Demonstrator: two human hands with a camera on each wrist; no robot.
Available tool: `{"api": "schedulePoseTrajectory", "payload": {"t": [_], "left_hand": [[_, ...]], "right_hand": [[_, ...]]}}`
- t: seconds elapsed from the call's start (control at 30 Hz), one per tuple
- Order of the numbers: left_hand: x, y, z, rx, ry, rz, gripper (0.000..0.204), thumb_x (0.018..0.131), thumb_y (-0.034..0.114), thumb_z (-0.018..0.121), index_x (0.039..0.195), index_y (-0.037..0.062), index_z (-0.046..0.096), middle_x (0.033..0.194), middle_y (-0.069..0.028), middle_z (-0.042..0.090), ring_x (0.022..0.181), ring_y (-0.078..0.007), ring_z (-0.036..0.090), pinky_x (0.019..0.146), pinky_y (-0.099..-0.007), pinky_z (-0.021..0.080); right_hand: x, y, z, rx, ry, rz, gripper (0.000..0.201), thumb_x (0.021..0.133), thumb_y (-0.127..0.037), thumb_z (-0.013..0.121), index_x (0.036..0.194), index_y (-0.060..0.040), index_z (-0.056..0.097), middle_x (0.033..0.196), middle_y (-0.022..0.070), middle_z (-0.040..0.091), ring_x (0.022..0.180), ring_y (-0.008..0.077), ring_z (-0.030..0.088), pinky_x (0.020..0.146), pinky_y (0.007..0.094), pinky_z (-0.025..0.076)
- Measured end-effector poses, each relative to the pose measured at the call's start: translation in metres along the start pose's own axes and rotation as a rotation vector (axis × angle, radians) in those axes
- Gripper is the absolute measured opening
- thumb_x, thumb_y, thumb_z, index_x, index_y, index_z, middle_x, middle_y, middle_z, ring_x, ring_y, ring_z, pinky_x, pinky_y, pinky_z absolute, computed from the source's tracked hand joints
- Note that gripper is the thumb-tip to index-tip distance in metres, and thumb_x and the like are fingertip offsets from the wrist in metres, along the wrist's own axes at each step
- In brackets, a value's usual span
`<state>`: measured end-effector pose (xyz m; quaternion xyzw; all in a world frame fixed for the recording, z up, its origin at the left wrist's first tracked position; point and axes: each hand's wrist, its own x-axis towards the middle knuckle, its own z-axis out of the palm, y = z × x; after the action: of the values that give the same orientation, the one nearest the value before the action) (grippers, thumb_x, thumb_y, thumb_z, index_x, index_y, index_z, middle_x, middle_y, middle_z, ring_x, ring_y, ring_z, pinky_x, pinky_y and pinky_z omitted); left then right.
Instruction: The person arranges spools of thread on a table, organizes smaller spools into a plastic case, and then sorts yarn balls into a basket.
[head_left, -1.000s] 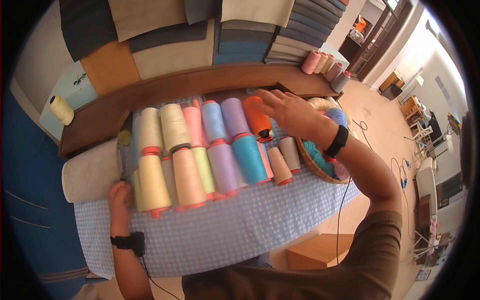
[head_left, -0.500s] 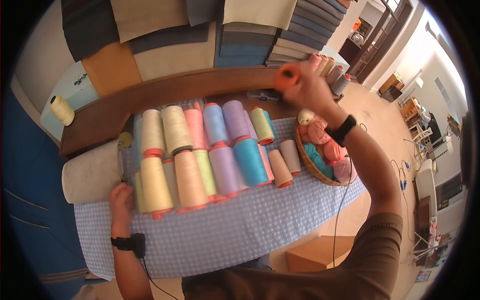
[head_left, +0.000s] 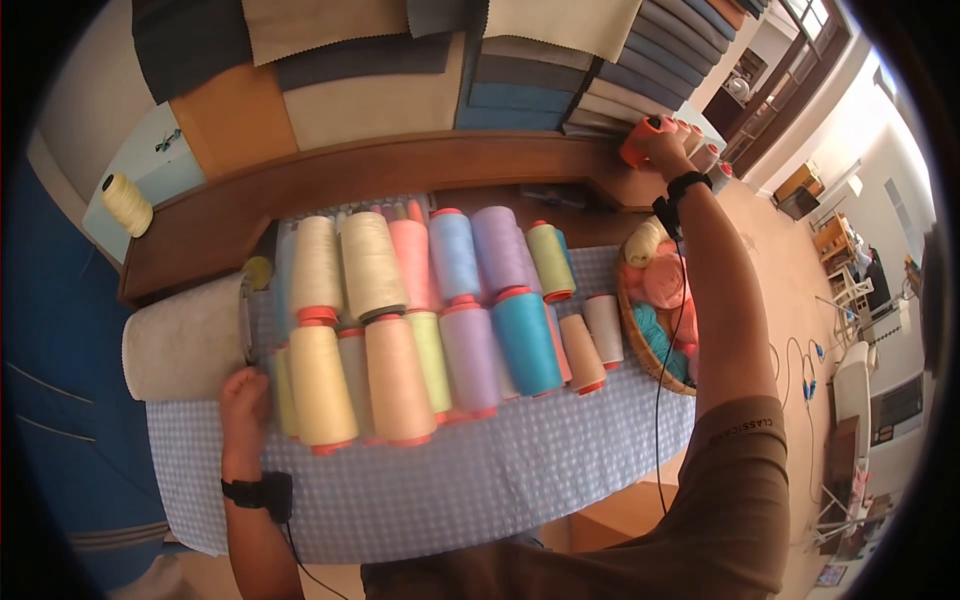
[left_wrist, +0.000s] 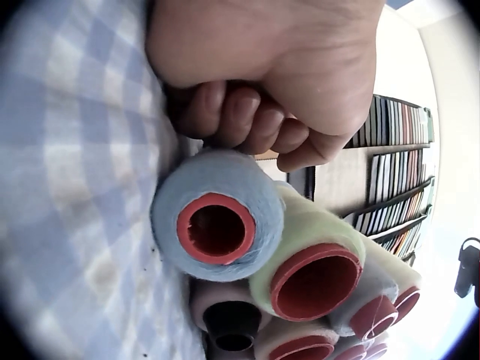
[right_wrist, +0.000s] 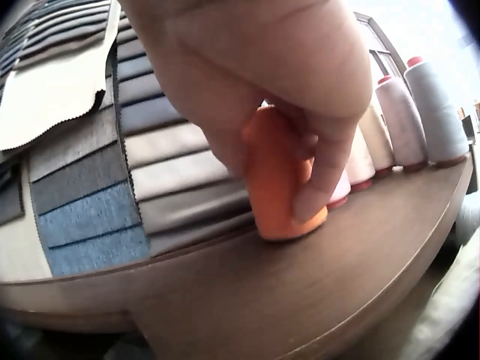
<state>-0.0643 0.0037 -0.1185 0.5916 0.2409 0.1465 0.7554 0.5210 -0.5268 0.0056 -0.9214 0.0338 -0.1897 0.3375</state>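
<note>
At the right end of the wooden shelf, my right hand (head_left: pixel 668 152) grips an orange thread cone (right_wrist: pixel 281 187) with thumb and fingers around its sides. The cone stands upright, its base right at the shelf top, beside a row of pink, beige and grey thread cones (right_wrist: pixel 401 120). My left hand (head_left: pixel 243 400) rests on the checked cloth with its fingers curled in and nothing visible in them. Close by its knuckles in the left wrist view are a light blue cone (left_wrist: pixel 262 210) and a pale green cone (left_wrist: pixel 307 225).
Two rows of thread cones (head_left: pixel 375 265) lie on the checked cloth (head_left: pixel 400 500). A basket (head_left: pixel 640 335) of yarn balls stands at their right, a rolled pale fabric (head_left: pixel 185 350) at their left. Behind the shelf (head_left: pixel 420 165) hang fabric swatches (head_left: pixel 380 110). Cables run from both wrists.
My right hand has lifted the orange cone from the back row and carried it right to the shelf end, uncovering a yellow-green cone. The left hand has stayed put.
</note>
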Motion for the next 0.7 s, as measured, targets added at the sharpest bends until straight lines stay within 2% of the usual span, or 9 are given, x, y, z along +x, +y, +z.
{"api": "schedulePoseTrajectory", "payload": {"t": [0.07,0.13,0.23,0.33,0.43,0.53,0.6,0.67,0.7], "left_hand": [[-0.001,-0.001,0.000,-0.002,0.009,-0.006,0.029,0.096,0.016,0.065,0.070,0.0165,0.052,0.063,0.0116,0.040,0.054,-0.0028,0.036,0.050,-0.0246,0.023],[-0.003,0.001,0.002,0.002,0.015,-0.012,0.028,0.096,0.016,0.064,0.071,0.0163,0.052,0.063,0.0118,0.041,0.054,-0.0027,0.036,0.051,-0.0244,0.024],[-0.003,0.001,0.004,-0.001,0.034,0.009,0.026,0.097,0.017,0.064,0.073,0.0161,0.053,0.064,0.0121,0.041,0.055,-0.0024,0.036,0.051,-0.0242,0.024],[-0.002,-0.003,0.003,-0.008,0.013,0.035,0.026,0.097,0.017,0.064,0.073,0.0165,0.053,0.064,0.0123,0.040,0.055,-0.0023,0.036,0.051,-0.0242,0.024],[0.003,-0.009,-0.002,-0.015,-0.008,0.063,0.026,0.097,0.018,0.063,0.074,0.0169,0.053,0.064,0.0124,0.040,0.054,-0.0022,0.036,0.051,-0.0243,0.024],[0.003,-0.007,-0.004,-0.007,-0.024,0.059,0.027,0.097,0.018,0.064,0.073,0.0175,0.052,0.063,0.0120,0.039,0.053,-0.0024,0.034,0.050,-0.0242,0.023],[0.000,-0.004,-0.001,0.001,-0.035,0.045,0.028,0.097,0.018,0.064,0.073,0.0179,0.050,0.063,0.0117,0.038,0.052,-0.0025,0.034,0.050,-0.0241,0.023],[-0.002,0.000,0.002,0.004,-0.040,0.044,0.029,0.097,0.018,0.064,0.072,0.0182,0.049,0.062,0.0113,0.037,0.051,-0.0027,0.033,0.049,-0.0240,0.022],[-0.001,0.001,0.002,0.008,-0.034,0.036,0.029,0.097,0.017,0.064,0.072,0.0183,0.048,0.062,0.0111,0.037,0.051,-0.0027,0.033,0.048,-0.0240,0.022]], "right_hand": [[0.002,0.003,0.007,0.015,0.006,-0.003,0.094,0.074,-0.009,0.088,0.153,-0.0111,0.037,0.150,0.0144,0.042,0.116,0.0364,0.067,0.063,0.0404,0.067],[0.003,0.000,0.000,0.144,-0.138,0.046,0.095,0.072,-0.003,0.088,0.152,-0.0106,0.038,0.153,0.0137,0.038,0.122,0.0387,0.063,0.065,0.0415,0.067],[-0.016,-0.007,0.000,0.199,-0.096,0.055,0.069,0.083,-0.010,0.081,0.143,-0.0085,0.047,0.136,0.0175,0.055,0.110,0.0400,0.068,0.060,0.0408,0.065],[0.088,0.094,0.008,0.437,-0.476,0.322,0.041,0.085,-0.010,0.080,0.123,-0.0065,0.063,0.095,0.0092,0.067,0.093,0.0281,0.071,0.054,0.0391,0.059],[-0.015,0.013,-0.041,-0.145,-0.420,-0.211,0.027,0.092,-0.019,0.073,0.112,-0.0044,0.065,0.089,0.0109,0.070,0.089,0.0266,0.072,0.062,0.0412,0.058],[-0.115,-0.041,-0.083,-0.253,-0.387,-0.727,0.025,0.094,-0.025,0.070,0.104,-0.0023,0.067,0.088,0.0115,0.072,0.086,0.0246,0.072,0.071,0.0422,0.058],[-0.198,-0.076,-0.114,-0.102,-0.624,-0.777,0.029,0.088,-0.021,0.074,0.109,-0.0012,0.067,0.095,0.0134,0.073,0.088,0.0280,0.072,0.081,0.0397,0.057],[-0.266,-0.094,-0.136,-0.373,-0.674,-0.755,0.033,0.083,-0.017,0.078,0.110,-0.0021,0.068,0.100,0.0134,0.073,0.093,0.0325,0.071,0.084,0.0423,0.057],[-0.286,-0.085,-0.139,-0.410,-0.752,-0.867,0.035,0.082,-0.017,0.078,0.113,-0.0032,0.068,0.106,0.0132,0.072,0.094,0.0339,0.070,0.085,0.0436,0.056]]}}
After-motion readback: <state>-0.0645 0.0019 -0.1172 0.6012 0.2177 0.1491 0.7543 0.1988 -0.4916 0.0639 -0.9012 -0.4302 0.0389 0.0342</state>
